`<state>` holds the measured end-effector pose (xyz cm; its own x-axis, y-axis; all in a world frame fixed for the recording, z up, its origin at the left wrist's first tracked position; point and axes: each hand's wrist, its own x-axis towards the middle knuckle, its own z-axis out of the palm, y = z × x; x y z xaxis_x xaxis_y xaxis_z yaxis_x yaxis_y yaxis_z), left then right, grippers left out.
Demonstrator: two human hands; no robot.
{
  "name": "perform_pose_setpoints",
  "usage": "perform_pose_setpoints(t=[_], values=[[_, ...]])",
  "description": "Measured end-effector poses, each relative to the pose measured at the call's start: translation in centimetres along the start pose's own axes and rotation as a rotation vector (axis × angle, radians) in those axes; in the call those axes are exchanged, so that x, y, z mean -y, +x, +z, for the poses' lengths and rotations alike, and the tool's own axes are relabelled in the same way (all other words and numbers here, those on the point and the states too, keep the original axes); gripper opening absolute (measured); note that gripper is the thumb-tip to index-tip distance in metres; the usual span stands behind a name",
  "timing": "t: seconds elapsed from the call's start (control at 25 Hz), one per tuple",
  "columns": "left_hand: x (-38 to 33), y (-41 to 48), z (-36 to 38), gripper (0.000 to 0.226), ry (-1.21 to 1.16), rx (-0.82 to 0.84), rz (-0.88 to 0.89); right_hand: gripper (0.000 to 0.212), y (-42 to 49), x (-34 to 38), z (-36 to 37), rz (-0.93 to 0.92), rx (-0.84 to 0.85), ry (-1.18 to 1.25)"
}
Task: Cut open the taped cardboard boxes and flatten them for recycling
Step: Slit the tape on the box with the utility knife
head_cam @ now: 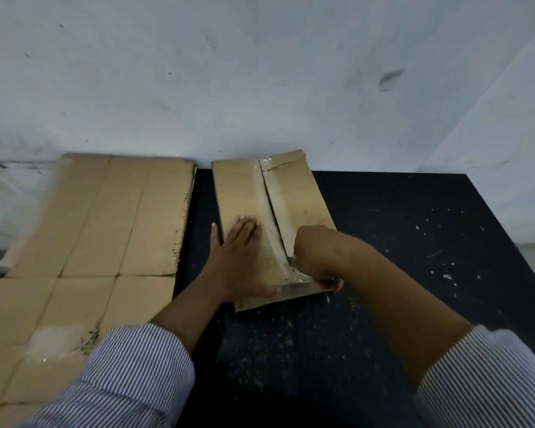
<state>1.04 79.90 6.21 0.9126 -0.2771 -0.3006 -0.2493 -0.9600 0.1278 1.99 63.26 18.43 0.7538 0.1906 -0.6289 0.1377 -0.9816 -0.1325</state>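
A brown cardboard box (pixel 294 196) stands on the black table (pixel 414 230), its top seam covered with clear tape and split open along most of its length. My left hand (pixel 238 251) lies flat with straight fingers on the left top flap, pressing it down. My right hand (pixel 315 254) is curled into a fist at the near end of the seam, gripping a cutter whose blade (pixel 292 259) meets the tape there. The cutter's handle is mostly hidden inside the fist.
A large flattened cardboard sheet (pixel 105 230) with fold creases lies to the left, reaching past the table's left side. A grey-white wall (pixel 260 72) stands right behind the box. Pale specks and scraps dot the table at right.
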Motion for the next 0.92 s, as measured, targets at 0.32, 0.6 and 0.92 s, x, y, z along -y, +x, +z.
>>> perform_pose_setpoints(t=[0.32, 0.6, 0.92], values=[[-0.3, 1.3, 0.6, 0.121, 0.015, -0.057, 0.037, 0.014, -4.6, -2.4, 5.0, 0.011, -0.174, 0.105], [-0.6, 1.0, -0.2, 0.084, 0.146, -0.148, 0.240, 0.007, -4.8, -2.8, 7.8, 0.068, -0.204, 0.189], [-0.6, 0.7, 0.6, 0.057, 0.013, -0.212, 0.424, 0.023, -3.5, -2.1, 7.4, 0.024, -0.268, 0.179]])
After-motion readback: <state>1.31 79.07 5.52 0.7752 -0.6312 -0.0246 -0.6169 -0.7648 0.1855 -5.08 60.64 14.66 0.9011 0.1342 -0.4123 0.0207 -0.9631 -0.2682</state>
